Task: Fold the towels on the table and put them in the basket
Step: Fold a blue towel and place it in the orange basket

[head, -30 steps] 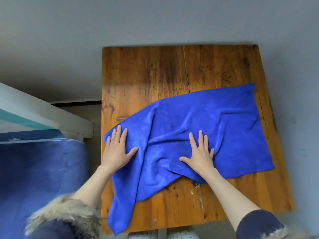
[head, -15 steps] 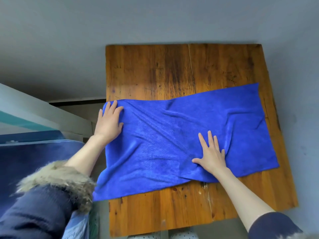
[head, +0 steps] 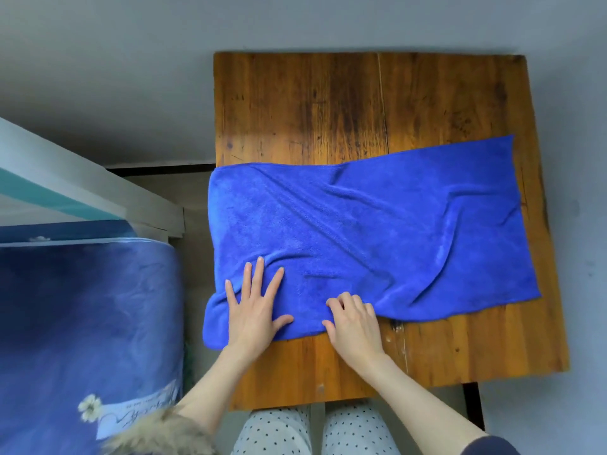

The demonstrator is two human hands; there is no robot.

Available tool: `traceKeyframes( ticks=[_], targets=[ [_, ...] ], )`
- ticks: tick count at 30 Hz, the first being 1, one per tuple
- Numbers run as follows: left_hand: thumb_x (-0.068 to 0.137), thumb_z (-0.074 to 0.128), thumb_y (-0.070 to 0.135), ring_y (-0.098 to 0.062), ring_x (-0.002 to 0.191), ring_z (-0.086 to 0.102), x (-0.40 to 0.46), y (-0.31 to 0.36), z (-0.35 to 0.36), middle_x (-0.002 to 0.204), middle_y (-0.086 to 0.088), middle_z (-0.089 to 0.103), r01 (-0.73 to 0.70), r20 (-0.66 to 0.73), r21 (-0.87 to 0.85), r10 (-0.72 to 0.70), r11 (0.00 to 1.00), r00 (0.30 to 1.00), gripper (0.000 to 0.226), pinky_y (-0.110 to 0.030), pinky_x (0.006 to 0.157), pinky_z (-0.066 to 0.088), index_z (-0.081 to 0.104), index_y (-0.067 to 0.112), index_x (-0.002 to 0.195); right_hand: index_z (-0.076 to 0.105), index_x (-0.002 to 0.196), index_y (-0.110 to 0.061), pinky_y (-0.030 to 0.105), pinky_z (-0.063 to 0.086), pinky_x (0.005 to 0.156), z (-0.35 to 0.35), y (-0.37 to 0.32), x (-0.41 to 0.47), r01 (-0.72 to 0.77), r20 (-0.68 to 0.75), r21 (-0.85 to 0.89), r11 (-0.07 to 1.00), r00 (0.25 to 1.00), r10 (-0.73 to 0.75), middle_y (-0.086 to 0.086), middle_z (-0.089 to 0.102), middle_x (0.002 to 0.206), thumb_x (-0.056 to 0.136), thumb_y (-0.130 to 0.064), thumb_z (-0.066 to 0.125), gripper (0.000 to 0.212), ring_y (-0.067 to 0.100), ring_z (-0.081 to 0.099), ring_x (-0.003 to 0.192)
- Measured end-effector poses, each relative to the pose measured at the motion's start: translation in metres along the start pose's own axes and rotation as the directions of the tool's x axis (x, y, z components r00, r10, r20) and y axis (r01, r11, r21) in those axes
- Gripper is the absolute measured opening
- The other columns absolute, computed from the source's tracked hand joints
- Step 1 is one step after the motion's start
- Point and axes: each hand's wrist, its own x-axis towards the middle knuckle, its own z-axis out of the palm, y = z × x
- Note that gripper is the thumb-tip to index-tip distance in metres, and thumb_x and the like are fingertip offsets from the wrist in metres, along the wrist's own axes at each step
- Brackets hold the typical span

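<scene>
A blue towel (head: 371, 238) lies spread across the wooden table (head: 328, 103), wrinkled, its left edge slightly over the table's left side. My left hand (head: 254, 307) presses flat on the towel's near left corner, fingers straight and spread. Beside it, my right hand (head: 353, 318) sits at the towel's near edge with fingers curled, pinching the cloth's hem. No basket is in view.
A bed with a dark blue cover (head: 85, 323) and a white frame (head: 82, 192) stands left of the table. Grey floor surrounds the table. My knees in dotted trousers (head: 315, 431) are under the near edge.
My left hand moved from the towel's far left corner down to its near left corner. My right hand slid left to the near edge and its fingers curled. The towel lies flatter.
</scene>
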Motion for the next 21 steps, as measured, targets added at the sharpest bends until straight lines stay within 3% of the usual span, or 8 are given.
traceKeyframes(
  ticks=[2, 5, 10, 12, 14, 17, 19, 21],
  targets=[
    [0.049, 0.079, 0.062, -0.034, 0.142, 0.017, 0.007, -0.003, -0.008, 0.156, -0.012, 0.012, 0.027, 0.032, 0.019, -0.028, 0.999, 0.999, 0.123, -0.068, 0.102, 0.02, 0.012, 0.031, 0.146, 0.067, 0.091, -0.02, 0.032, 0.052, 0.061, 0.003, 0.003, -0.009, -0.005, 0.046, -0.015, 1.0, 0.999, 0.006, -0.001, 0.063, 0.087, 0.05, -0.036, 0.088, 0.05, 0.02, 0.062, 0.076],
    [0.062, 0.069, 0.066, -0.026, 0.143, -0.017, 0.014, -0.006, -0.017, 0.153, -0.003, -0.025, 0.059, 0.089, 0.062, -0.064, 0.996, 0.994, 0.124, -0.066, 0.108, 0.002, -0.023, 0.037, 0.14, 0.065, 0.112, -0.02, 0.041, 0.055, 0.082, 0.005, 0.006, -0.018, 0.017, 0.135, -0.023, 1.0, 0.991, -0.014, 0.006, 0.066, 0.113, 0.048, -0.042, 0.088, 0.071, 0.023, 0.065, 0.102],
    [0.074, 0.071, 0.046, -0.031, 0.142, -0.021, 0.014, 0.011, -0.03, 0.154, -0.009, -0.025, 0.11, 0.118, 0.054, -0.116, 0.992, 0.986, 0.109, -0.066, 0.107, 0.002, -0.007, 0.032, 0.148, 0.047, 0.136, -0.017, 0.046, 0.021, 0.113, -0.002, 0.02, -0.023, 0.11, 0.183, 0.186, 0.976, 0.973, -0.144, 0.006, 0.037, 0.149, 0.083, -0.034, 0.066, 0.059, 0.024, 0.035, 0.138],
    [0.081, 0.066, 0.031, -0.032, 0.143, -0.017, 0.011, 0.025, -0.028, 0.156, -0.012, -0.017, 0.083, 0.039, 0.015, -0.084, 0.996, 0.996, 0.089, -0.066, 0.108, 0.003, 0.008, 0.025, 0.15, 0.057, 0.124, -0.013, 0.047, 0.04, 0.105, -0.007, 0.033, -0.025, 0.076, 0.058, 0.209, 0.975, 0.994, -0.09, 0.01, 0.052, 0.135, 0.081, -0.024, 0.067, 0.046, 0.026, 0.051, 0.125],
    [0.082, 0.064, 0.022, -0.034, 0.144, -0.007, 0.008, 0.041, -0.021, 0.157, -0.016, -0.001, 0.016, -0.043, -0.012, -0.016, 1.0, 0.999, 0.075, -0.063, 0.109, 0.005, 0.025, 0.019, 0.147, 0.065, 0.105, -0.013, 0.04, 0.055, 0.079, -0.012, 0.053, -0.027, -0.001, -0.057, 0.207, 0.978, 0.998, 0.013, 0.008, 0.065, 0.109, 0.076, -0.021, 0.065, 0.03, 0.026, 0.064, 0.098],
    [0.07, 0.072, 0.008, -0.045, 0.123, 0.044, 0.005, 0.075, -0.007, 0.131, -0.023, 0.048, -0.097, -0.168, -0.022, 0.092, 0.995, 0.981, 0.048, -0.055, 0.098, 0.037, 0.059, 0.01, 0.116, 0.066, 0.094, -0.013, 0.035, 0.051, 0.068, -0.019, 0.097, -0.036, -0.14, -0.119, 0.178, 0.974, 0.979, 0.163, 0.005, 0.064, 0.095, 0.081, -0.027, 0.048, 0.026, 0.026, 0.063, 0.083],
    [0.065, 0.076, 0.004, -0.037, 0.085, 0.057, 0.002, 0.104, -0.003, 0.095, -0.012, 0.058, -0.155, -0.193, -0.033, 0.146, 0.987, 0.97, 0.027, -0.041, 0.068, 0.047, 0.062, 0.01, 0.088, 0.066, 0.101, -0.009, 0.039, 0.052, 0.075, -0.019, 0.134, -0.04, -0.233, -0.089, 0.148, 0.961, 0.965, 0.248, 0.011, 0.064, 0.103, 0.083, -0.03, 0.044, 0.035, 0.032, 0.064, 0.092],
    [0.068, 0.076, 0.007, -0.03, 0.071, 0.053, 0.0, 0.133, 0.006, 0.081, -0.006, 0.053, -0.229, -0.172, 0.003, 0.226, 0.973, 0.959, 0.021, -0.036, 0.056, 0.041, 0.059, 0.014, 0.079, 0.055, 0.126, -0.008, 0.046, 0.043, 0.097, -0.018, 0.168, -0.045, -0.312, 0.014, 0.137, 0.94, 0.95, 0.313, 0.018, 0.05, 0.135, 0.092, -0.029, 0.048, 0.041, 0.035, 0.048, 0.124]
  ],
)
